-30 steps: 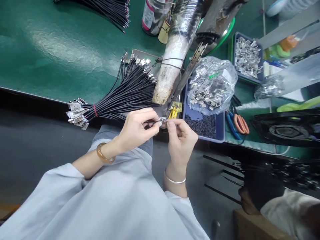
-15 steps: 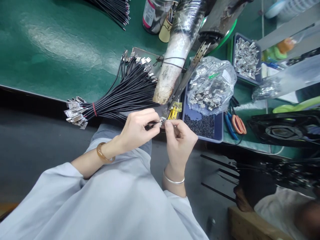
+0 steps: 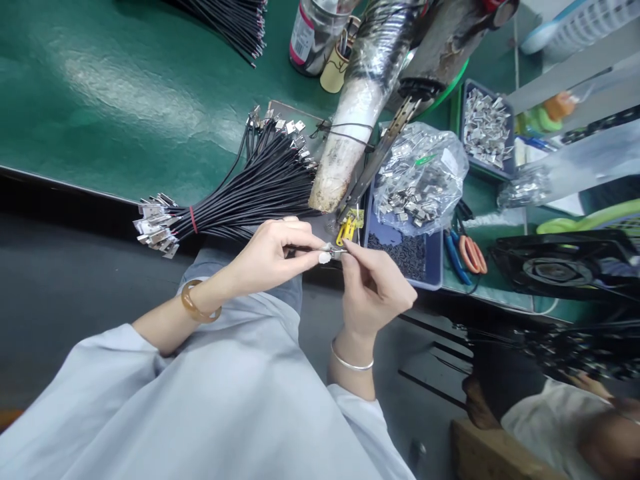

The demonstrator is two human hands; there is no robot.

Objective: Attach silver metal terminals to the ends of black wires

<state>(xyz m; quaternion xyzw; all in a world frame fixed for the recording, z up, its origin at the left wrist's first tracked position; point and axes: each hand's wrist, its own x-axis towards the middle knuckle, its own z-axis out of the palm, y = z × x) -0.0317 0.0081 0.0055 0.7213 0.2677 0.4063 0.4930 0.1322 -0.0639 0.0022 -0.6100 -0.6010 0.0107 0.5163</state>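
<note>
My left hand [image 3: 280,257] pinches a black cable close to its end, thumb and forefinger closed. From those fingertips a small metal connector [image 3: 338,253] sticks out to the right. My right hand [image 3: 375,283] grips the connector's other end between thumb and forefinger. Just beyond the fingertips is a yellow tool or fixture part [image 3: 346,230], beneath a white tube end [image 3: 327,190]. To the left lies a bundle of black cables [image 3: 240,190] with metal ends, tied by a red band [image 3: 193,219].
A blue tray [image 3: 436,263] holds small black pieces and a clear bag of metal shells [image 3: 420,180]. Blue-handled pliers [image 3: 457,257] and orange-handled scissors [image 3: 473,255] lie right of it. Another tray [image 3: 487,127] of metal shells stands behind. A co-worker [image 3: 550,413] is at lower right.
My right hand has shifted slightly right and down, and more of the metal connector shows between my fingertips. The left fingers have straightened somewhat. The whole view has shifted slightly.
</note>
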